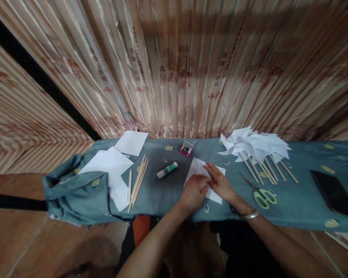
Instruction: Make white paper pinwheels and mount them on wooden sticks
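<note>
A white square of paper [196,166] lies on the cloth-covered table in front of me, with creases across it. My left hand [195,190] rests on its near-left part, fingers curled together and pressed at the middle of the paper. Beside it, my right hand [219,180] lies over the paper's right part with its fingers stretched out. The fingertips of both hands come close together, and what lies under them is hidden. To the left is a glue stick [167,170]; beyond the paper stands a small open red box [186,148] with small dark pieces inside.
Several white paper pinwheels on sticks [255,144] lie at the back right. Green-handled scissors [261,194] and a black phone or tablet [335,193] are nearer on the right. Leftward are wooden sticks [138,181], a white pencil-like stick [130,185] and loose paper sheets [110,162]. A curtain hangs behind.
</note>
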Available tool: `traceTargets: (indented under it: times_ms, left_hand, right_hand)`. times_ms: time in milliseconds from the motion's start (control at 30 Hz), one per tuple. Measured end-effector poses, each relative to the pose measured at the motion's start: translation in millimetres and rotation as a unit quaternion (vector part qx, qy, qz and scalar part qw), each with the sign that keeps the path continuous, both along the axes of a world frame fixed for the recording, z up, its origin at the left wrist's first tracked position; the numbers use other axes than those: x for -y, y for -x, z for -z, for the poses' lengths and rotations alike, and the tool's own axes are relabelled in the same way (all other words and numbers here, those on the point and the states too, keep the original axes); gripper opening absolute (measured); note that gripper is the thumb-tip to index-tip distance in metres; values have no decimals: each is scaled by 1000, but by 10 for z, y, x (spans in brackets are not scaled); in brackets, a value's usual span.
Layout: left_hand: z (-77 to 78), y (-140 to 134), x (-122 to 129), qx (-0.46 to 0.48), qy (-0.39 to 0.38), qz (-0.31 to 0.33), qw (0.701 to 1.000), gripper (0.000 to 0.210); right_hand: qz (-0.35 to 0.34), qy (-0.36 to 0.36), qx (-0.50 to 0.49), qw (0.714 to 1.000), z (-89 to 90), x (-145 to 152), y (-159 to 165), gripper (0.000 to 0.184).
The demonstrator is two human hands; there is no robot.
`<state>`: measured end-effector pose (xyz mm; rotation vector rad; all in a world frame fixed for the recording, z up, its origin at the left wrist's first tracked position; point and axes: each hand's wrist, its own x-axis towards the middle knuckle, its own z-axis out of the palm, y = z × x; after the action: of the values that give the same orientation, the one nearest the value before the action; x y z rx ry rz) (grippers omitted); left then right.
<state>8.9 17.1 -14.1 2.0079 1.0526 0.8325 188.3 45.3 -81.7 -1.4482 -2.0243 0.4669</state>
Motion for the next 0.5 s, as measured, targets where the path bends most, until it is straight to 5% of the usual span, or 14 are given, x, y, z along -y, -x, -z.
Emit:
traceTargets:
  times_ms: [133,333,500]
  left_hand:
    - [12,124,-159,-33,-35,-34,998,32]
    - [-92,761,-417,-112,-104,-205,967,42]
    - [-42,1158,-377,-208,-70,-220,951,45]
  right_hand:
    - [4,40,-47,998,-136,-14,-38,39]
    - [24,-4,-52,998,-443,-136,111,37]
    - [27,-15,-37,999,-559,-93,267,35]
